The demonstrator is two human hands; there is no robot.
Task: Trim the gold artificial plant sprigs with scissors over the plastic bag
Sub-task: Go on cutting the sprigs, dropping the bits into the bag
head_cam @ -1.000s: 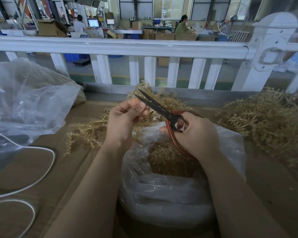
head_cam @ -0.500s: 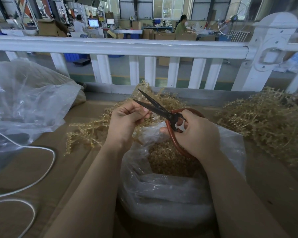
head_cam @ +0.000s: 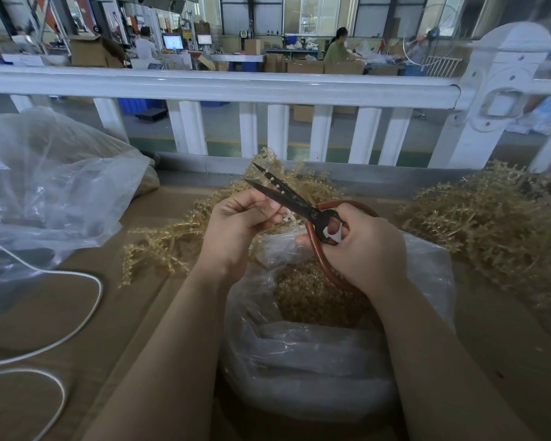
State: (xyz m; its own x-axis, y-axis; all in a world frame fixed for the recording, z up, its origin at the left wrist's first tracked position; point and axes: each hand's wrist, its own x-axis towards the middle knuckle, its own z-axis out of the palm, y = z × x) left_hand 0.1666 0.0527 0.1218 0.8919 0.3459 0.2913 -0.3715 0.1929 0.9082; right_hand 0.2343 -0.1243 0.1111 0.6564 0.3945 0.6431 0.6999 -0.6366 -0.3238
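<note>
- Writing: none can be read; the screens at the upper left of the frame are too blurred.
- Right hand (head_cam: 360, 249), centre right: fingers curled through the red-brown loop handles of the scissors (head_cam: 299, 206), whose dark blades stand slightly parted, tips toward the upper left.
- Left hand (head_cam: 239, 224), centre: fingers curled, pinching a gold sprig (head_cam: 169, 243) whose tip lies between the blades.
- Plastic bag (head_cam: 315, 354), lower centre: open mouth directly below both hands, holding gold trimmings.
- Gold sprig pile (head_cam: 490, 224), right edge.
- White railing (head_cam: 220, 84) crosses the upper frame.
- Change from the earlier frame: the blades have opened a little and the left fingers have curled tighter.
</note>
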